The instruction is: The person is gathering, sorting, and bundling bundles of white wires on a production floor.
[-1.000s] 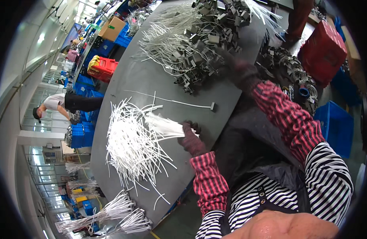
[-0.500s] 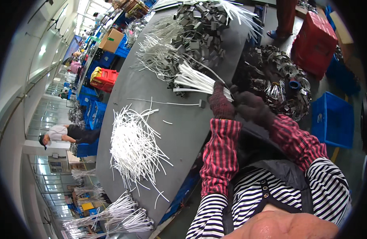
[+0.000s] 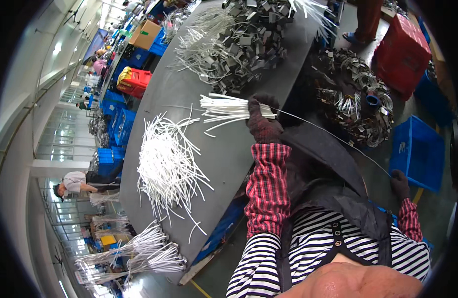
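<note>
My left hand (image 3: 263,121), in a dark knit glove, is closed round a bundle of thin white tubes (image 3: 223,109) above the dark table. The tubes fan out to the left of the fist. My right hand (image 3: 400,185), also gloved, is stretched far out to the right, closed on the end of a thin wire (image 3: 333,135). That wire runs taut from beside my left fist across my lap. A loose heap of white tubes (image 3: 167,164) lies left of the bundle. Beyond it is a pile of wires with grey blocks (image 3: 248,44).
A blue crate (image 3: 415,154) stands on the floor close to my right hand. Coiled wires (image 3: 358,99) fill the area right of the table, with red crates (image 3: 402,54) behind. More white-ended wire bundles (image 3: 154,253) are at the near left. A person (image 3: 77,184) stands at the left.
My right hand has moved from beside the left one far out to the right, drawing out the wire. My left hand, with the tubes, has shifted slightly left.
</note>
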